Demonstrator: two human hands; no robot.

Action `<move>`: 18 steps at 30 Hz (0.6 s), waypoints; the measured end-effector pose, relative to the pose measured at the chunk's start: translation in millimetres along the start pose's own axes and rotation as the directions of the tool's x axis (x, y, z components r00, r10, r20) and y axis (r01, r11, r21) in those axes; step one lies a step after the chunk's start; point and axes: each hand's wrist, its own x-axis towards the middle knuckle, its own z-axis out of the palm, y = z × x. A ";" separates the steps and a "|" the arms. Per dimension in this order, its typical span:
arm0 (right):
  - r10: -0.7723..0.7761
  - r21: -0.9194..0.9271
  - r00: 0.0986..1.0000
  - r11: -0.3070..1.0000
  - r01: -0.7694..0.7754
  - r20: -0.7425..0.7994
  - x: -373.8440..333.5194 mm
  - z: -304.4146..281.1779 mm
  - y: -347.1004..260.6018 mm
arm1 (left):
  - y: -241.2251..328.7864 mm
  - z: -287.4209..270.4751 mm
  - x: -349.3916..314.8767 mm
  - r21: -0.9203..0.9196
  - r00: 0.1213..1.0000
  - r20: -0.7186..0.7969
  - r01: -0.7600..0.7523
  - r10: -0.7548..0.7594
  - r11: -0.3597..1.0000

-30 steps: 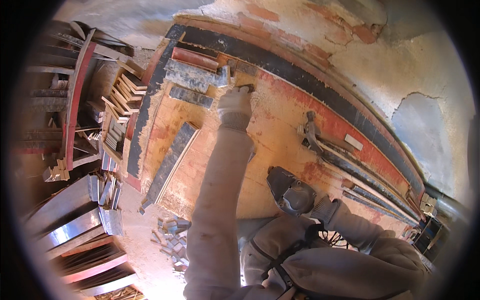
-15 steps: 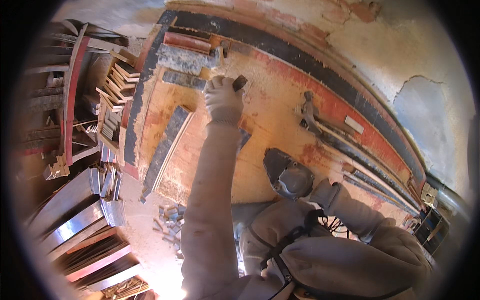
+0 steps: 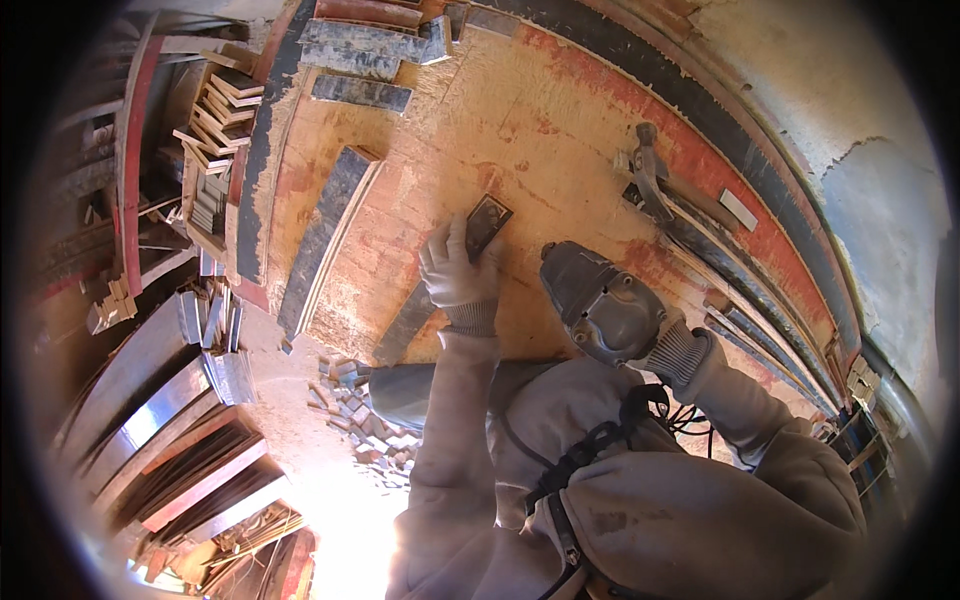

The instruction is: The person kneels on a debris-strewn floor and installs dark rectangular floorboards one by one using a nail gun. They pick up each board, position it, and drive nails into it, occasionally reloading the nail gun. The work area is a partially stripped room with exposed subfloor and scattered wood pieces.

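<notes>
We are pinching the small dark block (image 3: pixel 488 226) in our left hand (image 3: pixel 458 272), its long axis slanting far and right, left of the power tool (image 3: pixel 604 303) hiding our right hand's (image 3: pixel 672 328) grip.

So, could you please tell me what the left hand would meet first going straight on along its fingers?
Beyond bare board, the left hand would probably meet the short dark strip first, though it might clip the longer dark strip; depth is unclear.
</notes>
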 end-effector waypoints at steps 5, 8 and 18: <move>-0.079 -0.360 0.997 0.930 0.077 0.008 -8.7 -3.5 -3.6 | -3.1 3.8 1.2 -0.021 1.000 -0.002 0.003 -0.003 1.000; -0.094 0.081 0.988 0.991 0.104 -0.120 -7.4 -0.5 -2.2 | -0.6 4.1 3.9 -0.031 1.000 -0.018 0.019 -0.020 0.999; 0.023 0.091 0.998 0.996 -0.018 -0.054 -10.4 -13.7 -16.0 | 10.0 -9.8 17.3 0.089 0.977 0.166 0.120 -0.134 0.989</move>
